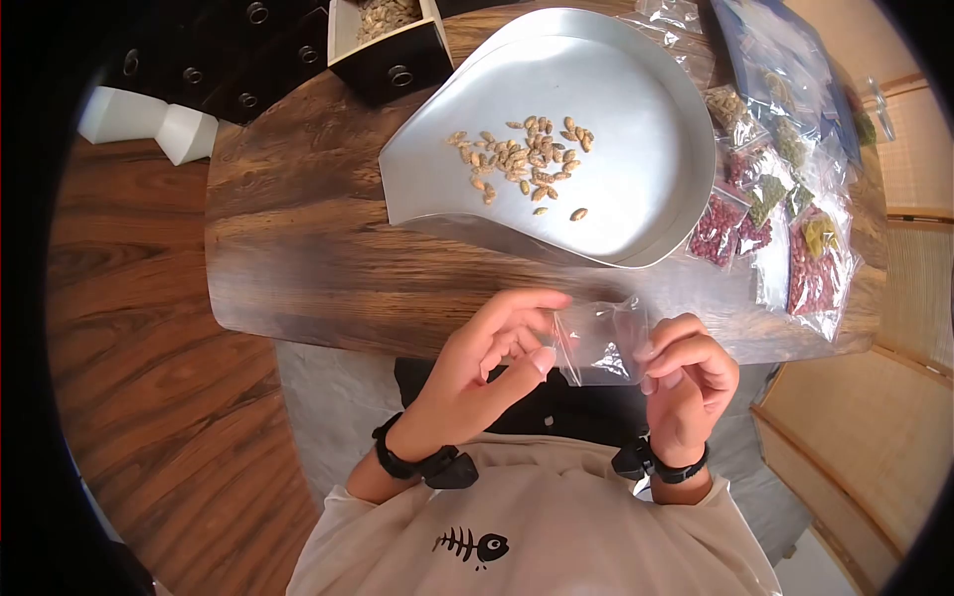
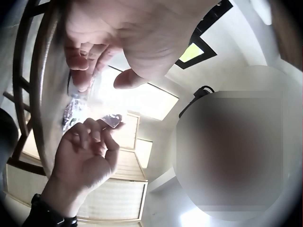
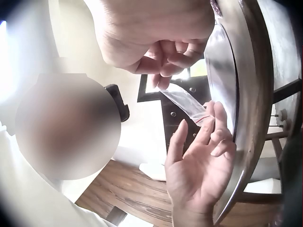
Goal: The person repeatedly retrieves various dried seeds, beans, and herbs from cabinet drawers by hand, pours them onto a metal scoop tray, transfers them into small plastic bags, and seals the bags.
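Note:
A small clear zip bag is held between the two hands, close to the table's front edge. The right hand pinches one end of it between thumb and curled fingers. At the other end, by the bag's red zip line, the left hand touches the plastic with its fingertips. Its thumb stands apart from the fingers in the right wrist view. Beyond the hands lies a metal scoop-shaped tray, with a loose scatter of small brown, oval, ridged dried pieces on it.
At the table's back left stands a pulled-out drawer of pale brown pieces. Several filled clear bags with red and green contents lie along the right side, beside a blue-edged pouch. A dark drawer cabinet is at the far left.

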`<state>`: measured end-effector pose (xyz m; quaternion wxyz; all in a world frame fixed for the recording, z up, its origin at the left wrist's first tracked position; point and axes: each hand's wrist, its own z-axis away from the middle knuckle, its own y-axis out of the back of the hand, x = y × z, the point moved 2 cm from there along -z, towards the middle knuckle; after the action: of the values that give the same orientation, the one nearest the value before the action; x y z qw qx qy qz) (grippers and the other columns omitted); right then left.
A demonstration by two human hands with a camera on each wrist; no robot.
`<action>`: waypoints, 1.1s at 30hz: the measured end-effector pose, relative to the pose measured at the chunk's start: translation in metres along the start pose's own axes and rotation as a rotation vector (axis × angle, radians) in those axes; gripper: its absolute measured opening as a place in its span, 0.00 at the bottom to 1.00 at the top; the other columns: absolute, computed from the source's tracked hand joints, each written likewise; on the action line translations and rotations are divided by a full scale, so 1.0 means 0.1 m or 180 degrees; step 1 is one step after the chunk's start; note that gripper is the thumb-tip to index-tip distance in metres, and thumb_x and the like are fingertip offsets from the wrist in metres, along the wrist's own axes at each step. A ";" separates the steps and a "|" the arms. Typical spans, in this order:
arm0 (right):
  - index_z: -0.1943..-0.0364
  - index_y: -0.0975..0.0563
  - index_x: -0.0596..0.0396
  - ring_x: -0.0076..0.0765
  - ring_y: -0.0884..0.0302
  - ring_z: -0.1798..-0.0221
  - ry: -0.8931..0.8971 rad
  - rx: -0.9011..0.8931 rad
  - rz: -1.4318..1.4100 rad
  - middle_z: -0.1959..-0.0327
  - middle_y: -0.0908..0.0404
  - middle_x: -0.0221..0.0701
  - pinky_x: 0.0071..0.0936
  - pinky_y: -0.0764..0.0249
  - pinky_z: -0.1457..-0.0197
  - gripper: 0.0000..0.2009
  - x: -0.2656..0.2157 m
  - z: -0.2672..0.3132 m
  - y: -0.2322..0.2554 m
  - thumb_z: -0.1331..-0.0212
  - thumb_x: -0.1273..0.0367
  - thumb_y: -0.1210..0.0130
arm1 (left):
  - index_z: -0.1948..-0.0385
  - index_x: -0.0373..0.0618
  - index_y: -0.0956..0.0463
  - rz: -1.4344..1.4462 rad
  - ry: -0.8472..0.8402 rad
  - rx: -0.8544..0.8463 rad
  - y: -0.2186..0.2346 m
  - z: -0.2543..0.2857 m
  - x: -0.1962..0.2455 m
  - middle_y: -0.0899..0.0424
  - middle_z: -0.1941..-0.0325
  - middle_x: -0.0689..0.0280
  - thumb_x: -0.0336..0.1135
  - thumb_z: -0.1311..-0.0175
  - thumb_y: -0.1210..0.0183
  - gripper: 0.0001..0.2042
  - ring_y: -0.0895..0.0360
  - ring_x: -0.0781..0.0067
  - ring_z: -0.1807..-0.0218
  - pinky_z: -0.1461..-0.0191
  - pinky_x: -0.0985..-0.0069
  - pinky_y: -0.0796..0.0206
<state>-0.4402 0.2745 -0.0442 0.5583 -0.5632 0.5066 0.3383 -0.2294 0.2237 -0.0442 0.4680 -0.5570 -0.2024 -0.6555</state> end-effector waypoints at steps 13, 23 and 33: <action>0.62 0.19 0.67 0.19 0.31 0.73 -0.0115 0.0535 0.0175 0.54 0.19 0.44 0.16 0.33 0.71 0.09 0.15 0.03 0.14 0.39 0.82 0.52 | 0.35 0.36 0.33 -0.0046 -0.0455 -0.0191 -0.11 -0.19 -0.16 0.16 0.54 0.62 0.23 0.28 0.48 0.20 0.21 0.76 0.50 0.43 0.75 0.30; 0.61 0.18 0.65 0.29 0.21 0.62 -0.0033 0.0028 0.1561 0.58 0.16 0.41 0.19 0.28 0.60 0.07 0.19 -0.05 0.17 0.40 0.83 0.47 | 0.37 0.41 0.28 -0.1390 -0.1278 0.0085 -0.22 -0.35 -0.17 0.16 0.61 0.66 0.20 0.37 0.39 0.24 0.24 0.82 0.67 0.63 0.81 0.30; 0.57 0.19 0.59 0.21 0.31 0.74 0.0938 0.0243 0.2575 0.62 0.17 0.36 0.19 0.34 0.74 0.12 0.13 -0.10 0.11 0.48 0.77 0.36 | 0.44 0.38 0.23 -0.1383 -0.1775 0.0345 -0.15 -0.34 -0.17 0.14 0.51 0.63 0.17 0.40 0.40 0.20 0.19 0.83 0.64 0.64 0.84 0.26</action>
<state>-0.4491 0.2641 -0.0579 0.3229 -0.3405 0.7730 0.4269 -0.2612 0.2109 -0.0664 0.2733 -0.6328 -0.4706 -0.5508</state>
